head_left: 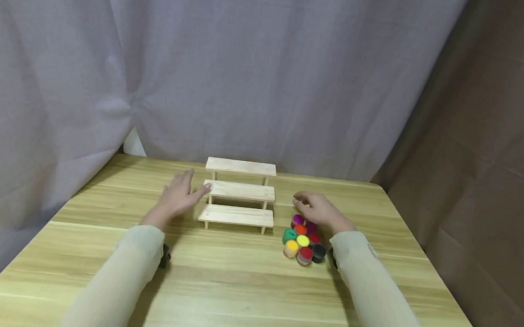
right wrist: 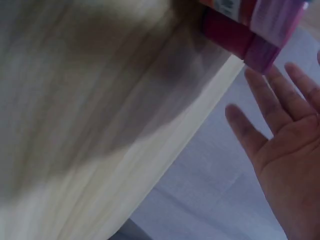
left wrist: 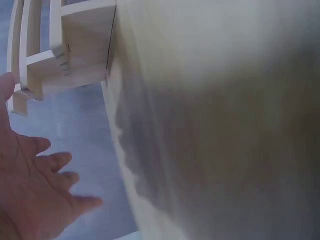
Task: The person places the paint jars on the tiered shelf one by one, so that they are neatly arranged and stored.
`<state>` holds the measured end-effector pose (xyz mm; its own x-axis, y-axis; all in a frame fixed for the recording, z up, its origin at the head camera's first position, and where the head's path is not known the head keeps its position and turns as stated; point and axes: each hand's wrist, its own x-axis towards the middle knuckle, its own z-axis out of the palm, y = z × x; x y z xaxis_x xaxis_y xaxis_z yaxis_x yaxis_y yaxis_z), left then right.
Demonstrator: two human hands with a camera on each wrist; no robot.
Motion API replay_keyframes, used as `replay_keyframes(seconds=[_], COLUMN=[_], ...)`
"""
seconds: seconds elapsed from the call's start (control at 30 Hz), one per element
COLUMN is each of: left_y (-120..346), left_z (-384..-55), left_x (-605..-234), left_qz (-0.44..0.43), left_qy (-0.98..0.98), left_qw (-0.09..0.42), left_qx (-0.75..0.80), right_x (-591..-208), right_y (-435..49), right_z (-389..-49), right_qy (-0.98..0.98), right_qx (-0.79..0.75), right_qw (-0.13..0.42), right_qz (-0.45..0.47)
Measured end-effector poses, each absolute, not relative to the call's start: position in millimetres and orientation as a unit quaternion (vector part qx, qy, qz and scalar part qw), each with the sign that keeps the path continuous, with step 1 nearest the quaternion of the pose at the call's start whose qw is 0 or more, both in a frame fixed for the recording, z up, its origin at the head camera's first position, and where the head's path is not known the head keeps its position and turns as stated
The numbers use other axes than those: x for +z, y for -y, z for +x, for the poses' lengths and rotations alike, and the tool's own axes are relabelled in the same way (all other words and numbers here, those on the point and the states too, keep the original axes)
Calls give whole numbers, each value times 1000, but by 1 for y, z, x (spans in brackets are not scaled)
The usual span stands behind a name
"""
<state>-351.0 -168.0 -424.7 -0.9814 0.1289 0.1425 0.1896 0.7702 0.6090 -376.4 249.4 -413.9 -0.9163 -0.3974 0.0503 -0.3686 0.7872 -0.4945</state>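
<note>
A small three-tier wooden stand (head_left: 239, 190) of pale wood is near the back of the table, its tiers bare. My left hand (head_left: 178, 198) is at its left side with fingers spread, the thumb overlapping the middle tier's left end in the head view. In the left wrist view, the palm of the left hand (left wrist: 30, 185) faces the stand (left wrist: 85, 30) and holds nothing. Right of the stand sits a cluster of several small paint jars (head_left: 302, 241) with coloured lids. My right hand (head_left: 320, 209) is just behind the purple jars (right wrist: 272, 35), fingers extended and nothing in it.
The wooden table (head_left: 242, 295) reaches back to a grey curtain (head_left: 269, 71). Another, darker curtain (head_left: 489, 150) hangs along the right side.
</note>
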Motion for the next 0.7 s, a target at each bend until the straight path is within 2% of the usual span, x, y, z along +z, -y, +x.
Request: replay_keyframes(seconds=[0.27,0.7], left_y=[162,160], left_z=[-346,-346], left_x=[-436,-455], left_qz=[-102,-108], left_qy=[851,777], left_qw=[-26,-40], left_qx=[-515,-618], right_x=[-419,-427], right_y=[-253,-260], right_z=[-374,-365], right_qy=[-937,-913], right_qx=[-272,-357], right_qw=[64,120], right_qz=[-209,-157])
